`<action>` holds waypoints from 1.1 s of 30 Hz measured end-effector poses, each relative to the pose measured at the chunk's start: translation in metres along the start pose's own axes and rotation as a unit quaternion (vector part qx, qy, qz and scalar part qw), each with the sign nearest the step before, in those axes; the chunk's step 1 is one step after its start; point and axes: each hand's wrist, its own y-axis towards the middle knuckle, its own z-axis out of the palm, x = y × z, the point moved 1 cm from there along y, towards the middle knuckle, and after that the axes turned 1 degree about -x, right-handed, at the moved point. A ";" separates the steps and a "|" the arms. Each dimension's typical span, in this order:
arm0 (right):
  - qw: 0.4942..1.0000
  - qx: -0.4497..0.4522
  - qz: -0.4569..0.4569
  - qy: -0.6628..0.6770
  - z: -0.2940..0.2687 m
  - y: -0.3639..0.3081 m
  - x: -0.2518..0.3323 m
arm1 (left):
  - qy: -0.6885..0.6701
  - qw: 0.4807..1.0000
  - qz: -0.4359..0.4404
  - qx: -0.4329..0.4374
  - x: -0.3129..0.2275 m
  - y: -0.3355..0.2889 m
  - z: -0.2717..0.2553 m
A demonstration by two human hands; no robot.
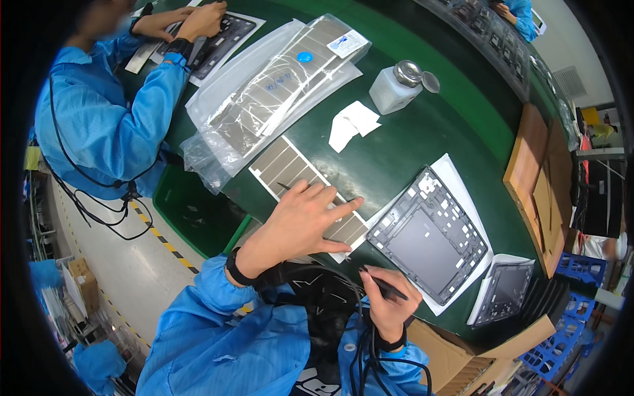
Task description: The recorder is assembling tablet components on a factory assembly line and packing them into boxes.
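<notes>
My left hand lies with spread fingers on a sheet of grey-brown strips with white edges, near the table's front edge. A thin dark sliver shows beside its fingertips; what it is I cannot tell. My right hand is closed round a slim black pen-shaped tool, held just in front of the table, its tip pointing toward the sheet. Right of the sheet, a dark tablet housing with small white patches rests on white paper.
Bagged strip sheets lie at the far left. A dispenser bottle with its lid flipped up stands behind a crumpled white wipe. More housings and a cardboard box are at right. A co-worker works at the upper left.
</notes>
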 end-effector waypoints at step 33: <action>0.952 -0.089 -0.107 -0.273 -0.228 0.063 -0.079 | 0.057 0.933 0.328 0.139 -0.159 0.171 0.113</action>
